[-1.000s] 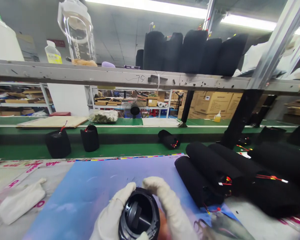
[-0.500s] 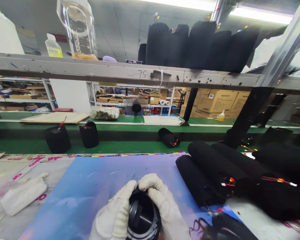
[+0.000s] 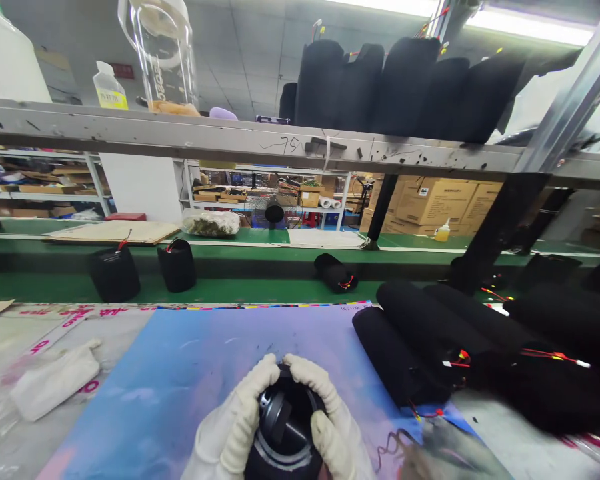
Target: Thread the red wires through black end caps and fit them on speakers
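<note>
left hand (image 3: 243,410) and right hand (image 3: 327,407) (both gloved) grip a black cylinder (image 3: 285,452).

Here the housing (image 3: 287,430) is held between left hand (image 3: 237,427) and right hand (image 3: 336,423) over the sheet (image 3: 155,373), a cloth (image 3: 55,383) laid off left, rolls (image 3: 397,360) grouped right, two cylinders (image 3: 115,275) stood behind, to the left.

Black round casing (image 3: 289,445); end tilted upward, pale band near the rim; clasped between gloved fingers (image 3: 325,433).
</note>
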`<state>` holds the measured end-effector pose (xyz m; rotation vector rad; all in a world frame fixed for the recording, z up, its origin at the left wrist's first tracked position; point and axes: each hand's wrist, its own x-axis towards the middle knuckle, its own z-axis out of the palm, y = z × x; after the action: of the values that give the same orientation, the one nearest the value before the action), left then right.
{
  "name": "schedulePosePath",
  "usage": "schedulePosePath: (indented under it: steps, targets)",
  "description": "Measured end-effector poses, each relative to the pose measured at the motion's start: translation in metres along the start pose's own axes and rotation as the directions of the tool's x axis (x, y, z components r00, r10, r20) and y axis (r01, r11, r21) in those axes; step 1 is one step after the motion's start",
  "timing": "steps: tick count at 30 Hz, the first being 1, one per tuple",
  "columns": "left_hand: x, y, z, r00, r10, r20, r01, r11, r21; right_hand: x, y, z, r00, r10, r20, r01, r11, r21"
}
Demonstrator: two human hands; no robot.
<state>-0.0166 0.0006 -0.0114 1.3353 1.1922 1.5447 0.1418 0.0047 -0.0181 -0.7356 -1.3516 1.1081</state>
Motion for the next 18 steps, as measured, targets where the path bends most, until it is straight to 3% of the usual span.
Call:
schedulePosePath:
  steps: [9, 14, 18]
  targets:
    - [-0.013, -0.011, 0.0, 0.993, 0.115, -0.019, -0.116, 0.989, -0.089, -0.002, 0.031, 0.002, 0.999, 0.017, 0.051, -0.025, 0.984, 0.174]
    - [-0.011, -0.003, 0.002, 0.996, -0.072, 0.061, 0.084, 0.969, -0.232, -0.001, 0.014, -0.002, 0.999, 0.026, 0.025, -0.027, 0.998, 0.065]
    - [-0.008, -0.003, -0.003, 0.994, -0.095, 0.051, 0.104, 0.967, -0.232, -0.001, 0.004, 0.005, 0.996, -0.023, -0.088, 0.019, 0.998, -0.052]
